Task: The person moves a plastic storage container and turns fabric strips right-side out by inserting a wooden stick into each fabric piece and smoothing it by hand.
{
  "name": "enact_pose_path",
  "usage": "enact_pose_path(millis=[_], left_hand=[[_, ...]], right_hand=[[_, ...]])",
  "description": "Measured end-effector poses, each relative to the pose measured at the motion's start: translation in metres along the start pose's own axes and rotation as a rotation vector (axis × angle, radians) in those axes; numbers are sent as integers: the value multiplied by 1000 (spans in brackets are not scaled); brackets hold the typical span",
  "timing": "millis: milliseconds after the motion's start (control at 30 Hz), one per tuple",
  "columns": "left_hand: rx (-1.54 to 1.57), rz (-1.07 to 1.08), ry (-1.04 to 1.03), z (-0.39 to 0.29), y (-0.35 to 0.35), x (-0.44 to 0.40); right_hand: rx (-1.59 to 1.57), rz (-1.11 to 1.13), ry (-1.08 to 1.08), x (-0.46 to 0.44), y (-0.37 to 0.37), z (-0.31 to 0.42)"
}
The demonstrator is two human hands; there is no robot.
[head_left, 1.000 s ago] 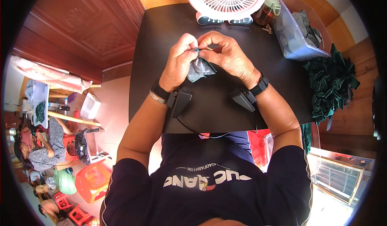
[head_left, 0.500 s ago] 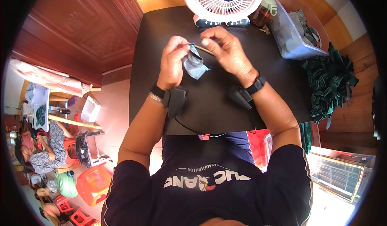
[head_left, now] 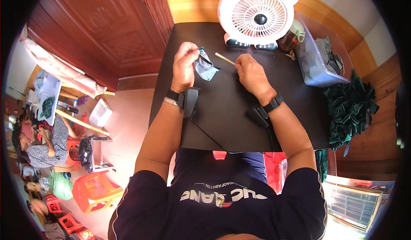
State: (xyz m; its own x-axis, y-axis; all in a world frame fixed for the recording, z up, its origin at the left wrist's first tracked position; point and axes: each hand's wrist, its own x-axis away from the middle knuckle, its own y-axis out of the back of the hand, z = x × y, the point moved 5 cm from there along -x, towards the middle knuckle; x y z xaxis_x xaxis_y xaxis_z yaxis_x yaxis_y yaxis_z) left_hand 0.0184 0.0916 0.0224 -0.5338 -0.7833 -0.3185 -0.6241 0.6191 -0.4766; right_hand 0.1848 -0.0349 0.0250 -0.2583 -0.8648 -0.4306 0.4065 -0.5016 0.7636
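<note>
My left hand (head_left: pixel 185 65) pinches the top corner of a small grey-blue piece of fabric (head_left: pixel 206 70) with dark trim, which hangs down over the black table. In my right hand (head_left: pixel 253 73), closed, is a thin light-coloured stick (head_left: pixel 225 58). Its free end points up and left toward the fabric, and a gap lies between the two. Both hands are held above the table's far half. The fingertips of my right hand are partly hidden, so its exact grip on the stick does not show.
A white fan (head_left: pixel 260 19) stands at the back of the black table (head_left: pixel 231 115). To its right are a lidded jar (head_left: pixel 289 39), keys (head_left: pixel 291 55) and a clear bin (head_left: pixel 319 68) of grey cloth. Dark green fabric (head_left: pixel 349 111) hangs at the right edge. Another person sits far left.
My right hand has drawn away from the fabric to the right, and the stick has come away with it. My left hand still holds the fabric. The whole view has shifted somewhat.
</note>
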Motion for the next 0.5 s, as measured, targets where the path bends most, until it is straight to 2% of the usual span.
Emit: enact_pose_path(millis=[67, 167, 333, 433, 500], left_hand=[[11, 27, 6, -2, -1, -1], [-4, 76, 17, 0, 4, -2], [-4, 101, 46, -4, -3, 0], [-34, 130, 57, -6, -11, 4], [-91, 161, 46, -11, -17, 6]], right_hand=[[-443, 28, -211, -1, 11, 5], [-671, 32, -84, 2, 30, 33], [-660, 84, -2, 8, 23, 43], [-494, 98, 43, 8, 25, 49], [-413, 118, -35, 11, 29, 53]])
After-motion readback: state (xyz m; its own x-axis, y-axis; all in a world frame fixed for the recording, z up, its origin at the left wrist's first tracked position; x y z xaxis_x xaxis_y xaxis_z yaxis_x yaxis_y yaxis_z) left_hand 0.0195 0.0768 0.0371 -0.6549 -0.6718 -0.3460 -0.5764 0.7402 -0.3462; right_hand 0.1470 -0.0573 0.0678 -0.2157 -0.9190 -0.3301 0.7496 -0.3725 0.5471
